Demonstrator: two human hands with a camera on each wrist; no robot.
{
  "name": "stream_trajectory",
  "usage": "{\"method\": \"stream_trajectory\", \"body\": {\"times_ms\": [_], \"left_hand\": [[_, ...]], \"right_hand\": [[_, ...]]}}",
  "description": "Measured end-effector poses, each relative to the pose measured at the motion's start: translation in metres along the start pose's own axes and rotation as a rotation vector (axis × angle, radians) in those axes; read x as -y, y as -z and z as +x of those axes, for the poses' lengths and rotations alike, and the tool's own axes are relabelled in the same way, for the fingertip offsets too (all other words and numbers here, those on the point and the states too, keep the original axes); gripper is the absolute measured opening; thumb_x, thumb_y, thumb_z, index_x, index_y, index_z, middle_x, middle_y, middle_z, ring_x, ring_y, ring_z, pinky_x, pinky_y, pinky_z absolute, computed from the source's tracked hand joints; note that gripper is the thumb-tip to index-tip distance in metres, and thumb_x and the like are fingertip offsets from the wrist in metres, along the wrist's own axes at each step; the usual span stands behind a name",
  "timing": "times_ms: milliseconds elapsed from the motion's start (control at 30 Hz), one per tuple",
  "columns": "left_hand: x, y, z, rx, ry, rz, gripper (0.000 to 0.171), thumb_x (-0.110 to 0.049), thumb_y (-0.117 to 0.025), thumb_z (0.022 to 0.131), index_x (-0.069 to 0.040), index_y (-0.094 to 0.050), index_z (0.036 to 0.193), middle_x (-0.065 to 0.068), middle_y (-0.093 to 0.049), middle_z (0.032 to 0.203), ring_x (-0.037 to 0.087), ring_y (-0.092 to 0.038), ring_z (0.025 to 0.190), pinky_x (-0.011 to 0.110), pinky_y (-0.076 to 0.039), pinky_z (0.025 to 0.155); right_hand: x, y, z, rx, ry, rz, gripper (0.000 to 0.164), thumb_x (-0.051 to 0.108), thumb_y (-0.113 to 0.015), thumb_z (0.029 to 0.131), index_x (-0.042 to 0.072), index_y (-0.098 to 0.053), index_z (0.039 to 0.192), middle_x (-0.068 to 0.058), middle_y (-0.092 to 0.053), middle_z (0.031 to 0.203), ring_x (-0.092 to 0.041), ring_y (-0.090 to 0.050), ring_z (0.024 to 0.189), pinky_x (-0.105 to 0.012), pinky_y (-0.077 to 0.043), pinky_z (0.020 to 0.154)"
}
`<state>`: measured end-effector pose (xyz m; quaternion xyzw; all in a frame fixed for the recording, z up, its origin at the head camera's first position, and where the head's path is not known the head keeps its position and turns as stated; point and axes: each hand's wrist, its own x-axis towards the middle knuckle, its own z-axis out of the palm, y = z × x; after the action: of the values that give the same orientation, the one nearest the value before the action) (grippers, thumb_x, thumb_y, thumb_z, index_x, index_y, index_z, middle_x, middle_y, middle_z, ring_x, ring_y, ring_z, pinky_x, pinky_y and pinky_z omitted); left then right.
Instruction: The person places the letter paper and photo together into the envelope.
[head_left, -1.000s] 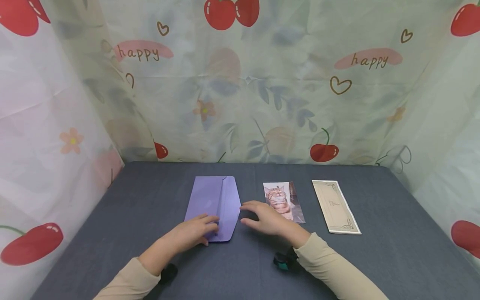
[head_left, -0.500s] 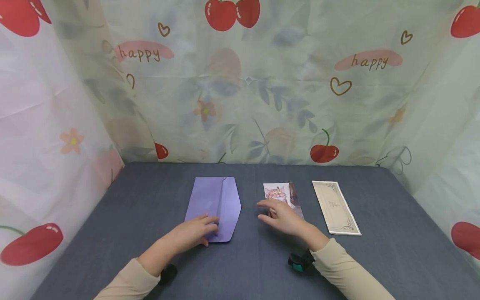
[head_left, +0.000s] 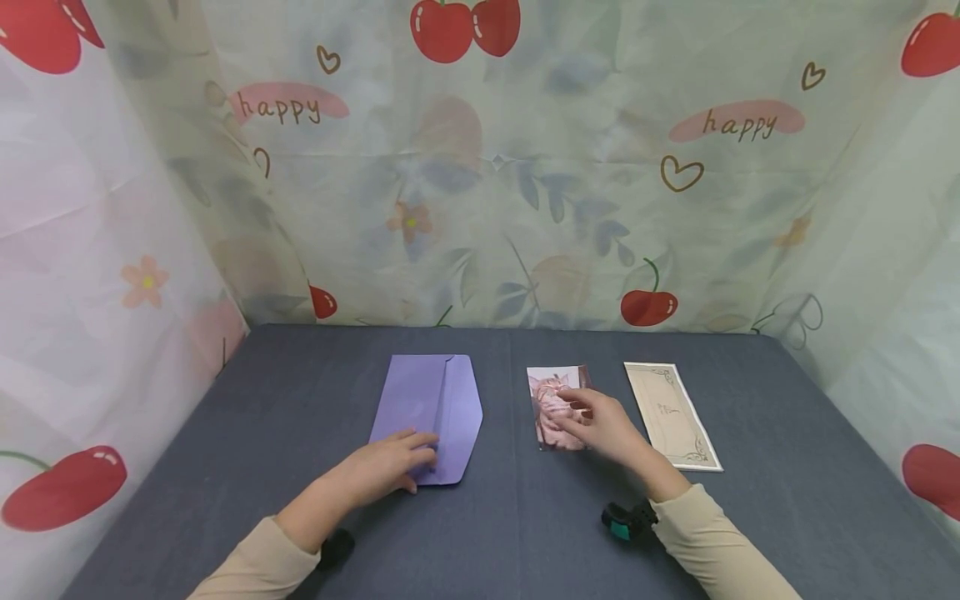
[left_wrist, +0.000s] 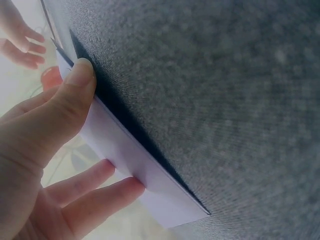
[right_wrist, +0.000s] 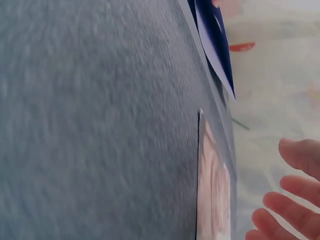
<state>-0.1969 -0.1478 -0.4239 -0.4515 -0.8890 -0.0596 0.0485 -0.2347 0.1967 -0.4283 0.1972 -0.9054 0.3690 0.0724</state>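
A purple envelope [head_left: 420, 387] lies on the dark cloth with its pointed flap spread to the right. My left hand [head_left: 386, 467] rests on its near part: in the left wrist view the thumb [left_wrist: 80, 75] is at the near edge and two nearly straight fingertips [left_wrist: 132, 185] touch the purple face. Further right lies a photo card of a cat [head_left: 546, 425]. Over its right side hovers my right hand [head_left: 603, 425], its fingers loosely bent. The right wrist view shows those fingers [right_wrist: 295, 212] spread beside the card [right_wrist: 214, 195], holding nothing.
A cream folded card with ornate corners [head_left: 667, 412] lies right of the cat photo, partly behind my right wrist. The dark cloth [head_left: 480, 542] covers the table. A printed curtain [head_left: 495, 208] encloses it at the back and sides.
My right hand has moved right, from beside the envelope's flap to over the right side of the cat photo. The left hand and the envelope have stayed in place.
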Motion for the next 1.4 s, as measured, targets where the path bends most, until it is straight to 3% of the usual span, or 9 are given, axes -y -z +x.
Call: {"method": "stream_trajectory", "body": {"times_ms": [367, 633, 1400], "left_hand": [[0.001, -0.003, 0.000, 0.006, 0.002, 0.000, 0.033, -0.015, -0.076, 0.068, -0.016, -0.060, 0.096, 0.010, -0.060, 0.122, 0.027, -0.058, 0.109, 0.035, -0.048, 0.089], [0.001, -0.002, 0.000, 0.002, 0.003, -0.002, 0.033, -0.015, -0.076, 0.068, -0.016, -0.060, 0.096, 0.010, -0.060, 0.122, 0.027, -0.058, 0.109, 0.035, -0.048, 0.089], [0.002, -0.002, 0.000, 0.001, -0.002, 0.009, 0.033, -0.015, -0.076, 0.068, -0.015, -0.060, 0.096, 0.010, -0.060, 0.121, 0.028, -0.059, 0.108, 0.036, -0.048, 0.089]], "right_hand": [[-0.021, 0.014, -0.003, -0.120, -0.170, -0.038, 0.040, 0.012, -0.068, 0.082, -0.007, -0.058, 0.115, -0.025, -0.064, 0.110, -0.033, -0.066, 0.093, -0.040, -0.055, 0.077], [-0.031, 0.019, -0.002, -0.111, -0.320, -0.045, 0.044, 0.014, -0.066, 0.083, -0.008, -0.054, 0.120, -0.029, -0.060, 0.117, -0.040, -0.063, 0.100, -0.044, -0.054, 0.080], [-0.036, 0.014, 0.004, -0.078, -0.440, 0.021, 0.048, 0.011, -0.074, 0.074, -0.011, -0.057, 0.114, -0.026, -0.065, 0.099, -0.035, -0.063, 0.091, -0.038, -0.052, 0.073]]}}
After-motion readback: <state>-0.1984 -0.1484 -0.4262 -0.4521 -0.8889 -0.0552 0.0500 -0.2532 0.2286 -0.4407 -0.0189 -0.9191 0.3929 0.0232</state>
